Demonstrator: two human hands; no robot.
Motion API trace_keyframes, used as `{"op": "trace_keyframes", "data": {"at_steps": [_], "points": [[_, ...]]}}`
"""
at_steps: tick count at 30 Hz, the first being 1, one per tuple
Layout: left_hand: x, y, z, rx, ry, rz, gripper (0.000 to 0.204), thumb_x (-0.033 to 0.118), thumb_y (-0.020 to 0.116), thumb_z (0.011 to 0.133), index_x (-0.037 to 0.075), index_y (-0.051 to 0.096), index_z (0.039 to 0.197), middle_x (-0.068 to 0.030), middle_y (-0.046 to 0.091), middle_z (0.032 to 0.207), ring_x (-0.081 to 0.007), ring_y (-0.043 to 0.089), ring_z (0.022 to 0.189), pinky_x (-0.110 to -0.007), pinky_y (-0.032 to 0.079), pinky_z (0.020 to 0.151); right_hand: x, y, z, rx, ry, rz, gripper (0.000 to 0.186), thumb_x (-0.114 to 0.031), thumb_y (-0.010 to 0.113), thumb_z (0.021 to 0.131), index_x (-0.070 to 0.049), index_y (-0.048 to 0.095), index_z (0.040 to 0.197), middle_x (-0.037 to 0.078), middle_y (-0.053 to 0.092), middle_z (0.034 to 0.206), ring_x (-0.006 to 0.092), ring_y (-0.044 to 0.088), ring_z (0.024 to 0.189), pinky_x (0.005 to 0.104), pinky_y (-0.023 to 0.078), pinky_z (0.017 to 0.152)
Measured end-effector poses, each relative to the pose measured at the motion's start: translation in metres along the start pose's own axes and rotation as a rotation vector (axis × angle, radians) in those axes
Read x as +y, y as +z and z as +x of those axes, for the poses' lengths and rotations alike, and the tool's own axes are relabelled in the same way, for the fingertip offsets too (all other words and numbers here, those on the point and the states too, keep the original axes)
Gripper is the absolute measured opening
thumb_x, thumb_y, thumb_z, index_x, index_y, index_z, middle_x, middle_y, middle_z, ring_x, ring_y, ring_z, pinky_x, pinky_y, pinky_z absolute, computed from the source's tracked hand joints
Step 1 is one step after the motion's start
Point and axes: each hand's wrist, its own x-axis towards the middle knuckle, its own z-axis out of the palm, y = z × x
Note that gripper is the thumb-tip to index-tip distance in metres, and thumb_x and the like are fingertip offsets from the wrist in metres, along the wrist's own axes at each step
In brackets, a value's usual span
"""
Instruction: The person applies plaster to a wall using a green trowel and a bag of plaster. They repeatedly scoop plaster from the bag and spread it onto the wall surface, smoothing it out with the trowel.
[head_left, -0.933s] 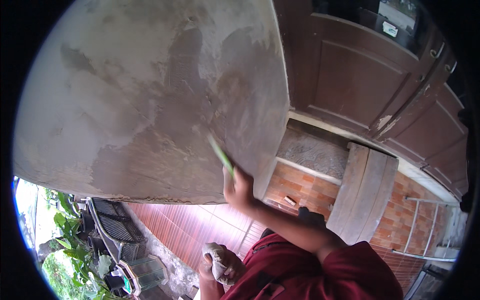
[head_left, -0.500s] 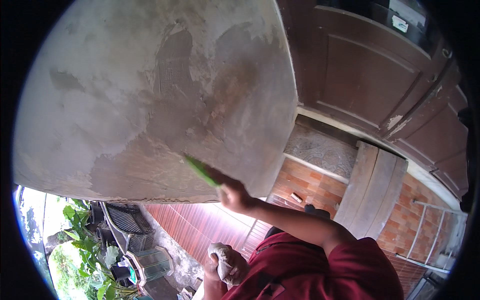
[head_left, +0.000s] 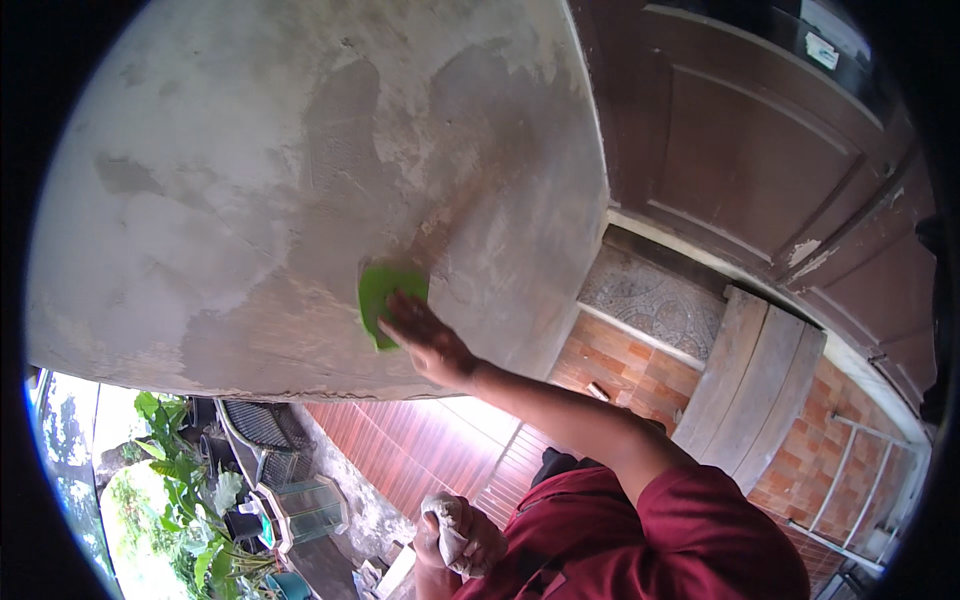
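My right hand (head_left: pixel 428 342) presses a flat green plastic scraper (head_left: pixel 378 290) against a grey plastered wall (head_left: pixel 200 230). Its fingers lie over the scraper's face, with the thumb side partly hidden. Darker, damp-looking patches of plaster spread over the wall around and above the scraper. Low in front of my body, my left hand (head_left: pixel 484 545) is closed round a crumpled greyish-white cloth (head_left: pixel 455 535), away from the wall.
A brown panelled door (head_left: pixel 750 160) stands to the right. Below it are a stone step (head_left: pixel 650 300) and a wooden bench (head_left: pixel 755 385). A white metal rack (head_left: pixel 850 470) is at far right. Potted plants (head_left: pixel 180 470) and a dark woven chair (head_left: pixel 262 430) lie at lower left.
The scraper has turned from edge-on to flat-faced against the wall, and my right hand has moved slightly up and left. The ridged plaster patch above looks smoother. My left hand keeps its cloth.
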Motion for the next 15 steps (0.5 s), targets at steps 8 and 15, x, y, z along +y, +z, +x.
{"op": "trace_keyframes", "data": {"at_steps": [8, 15], "points": [[-0.011, 0.005, 0.009, 0.105, 0.022, 0.072, 0.050, 0.050, 0.061, 0.087, 0.002, 0.052, 0.074, -0.0080, 0.046, 0.055, -0.0198, 0.045, 0.044, -0.034, 0.036, 0.040, -0.024, -0.039, -0.012, 0.374, 0.255, 0.138, 0.063, 0.023, 0.046, 0.068, -0.005, 0.058, 0.124, 0.019, 0.053, 0.132, 0.0337, 0.053, 0.121, 0.0372, 0.045, 0.101], [-0.023, 0.014, 0.004, 0.152, 0.050, -0.061, 0.049, 0.049, 0.063, 0.086, 0.003, 0.051, 0.075, -0.0083, 0.047, 0.056, -0.0197, 0.045, 0.045, -0.034, 0.037, 0.039, -0.016, 0.019, 0.032, 0.157, 0.086, 0.024, 0.080, 0.018, 0.058, 0.066, -0.009, 0.042, 0.140, 0.020, 0.035, 0.146, 0.0336, 0.033, 0.137, 0.0410, 0.032, 0.113]]}}
